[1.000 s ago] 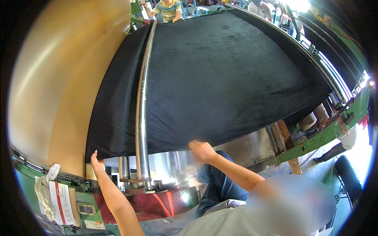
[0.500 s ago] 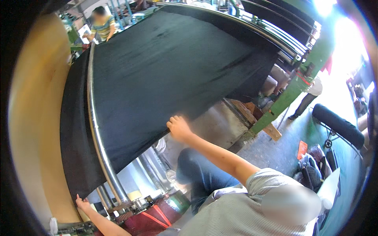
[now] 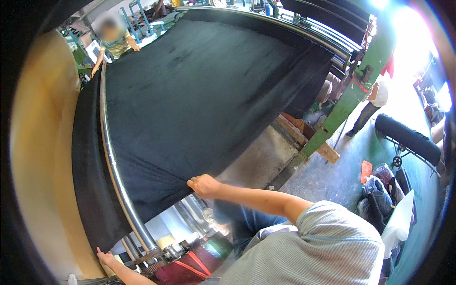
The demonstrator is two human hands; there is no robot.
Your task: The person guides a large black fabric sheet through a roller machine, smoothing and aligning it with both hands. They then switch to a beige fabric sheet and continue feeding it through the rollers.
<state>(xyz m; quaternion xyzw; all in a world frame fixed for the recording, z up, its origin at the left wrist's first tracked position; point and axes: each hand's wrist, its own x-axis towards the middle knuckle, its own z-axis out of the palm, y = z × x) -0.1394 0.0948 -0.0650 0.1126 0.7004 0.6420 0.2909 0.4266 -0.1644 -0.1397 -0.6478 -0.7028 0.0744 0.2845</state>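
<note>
A wide sheet of black fabric [image 3: 199, 90] stretches across the machine and passes over a shiny metal roller [image 3: 114, 164] on the left. My right hand [image 3: 204, 186] is closed on the fabric's near edge, and creases fan out from the grip. At the lower left, my left hand [image 3: 105, 256] holds the near corner of the fabric beyond the roller, beside a large tan roll [image 3: 45, 156]. One fingertip of that hand points up against the cloth; its other fingers are partly hidden.
A co-worker in a striped shirt [image 3: 116, 47] leans over the fabric's far left side. A green post [image 3: 349, 95] stands right. Beyond it are a dark roll on a wheeled cart [image 3: 408, 137] and plastic-wrapped bundles [image 3: 377, 194]. Gears [image 3: 154, 266] sit near my left forearm.
My right hand has moved left and nearer, drawing the fabric edge into creases. My left hand has shifted slightly right and down. The co-worker's arms have spread apart along the far side.
</note>
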